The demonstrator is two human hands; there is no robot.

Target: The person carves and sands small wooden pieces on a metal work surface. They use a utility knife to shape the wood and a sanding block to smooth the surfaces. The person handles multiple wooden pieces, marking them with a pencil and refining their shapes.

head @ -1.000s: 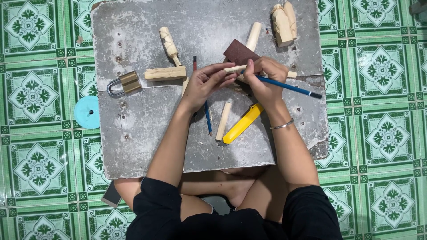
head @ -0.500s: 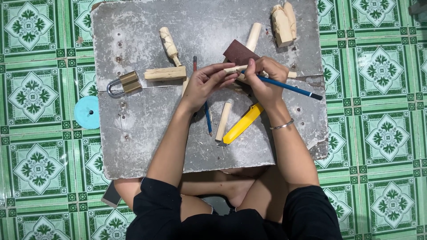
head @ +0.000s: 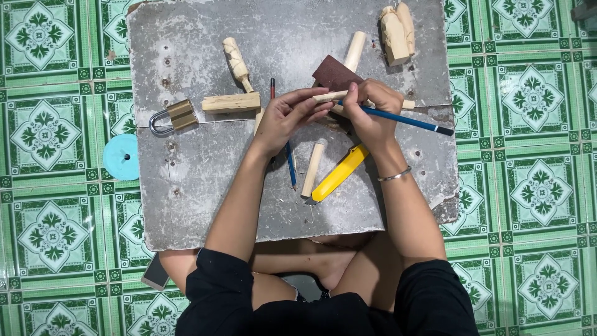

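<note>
Left hand: fingers pinch a thin wooden stick.
Right hand: fingers close on the stick's other end and grip a blue-handled tool.
Behind fingers: brown sandpaper block, wooden dowel.
Below fingers: short dowel, yellow knife, blue pencil.
Left of fingers: wood block, padlock.
Support: grey slab on the floor.

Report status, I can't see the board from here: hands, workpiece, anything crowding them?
Left hand pinches thin wooden stick. Right hand on same stick, gripping blue-handled tool. Sandpaper piece just behind; yellow knife and dowel lie near wrists.
</note>
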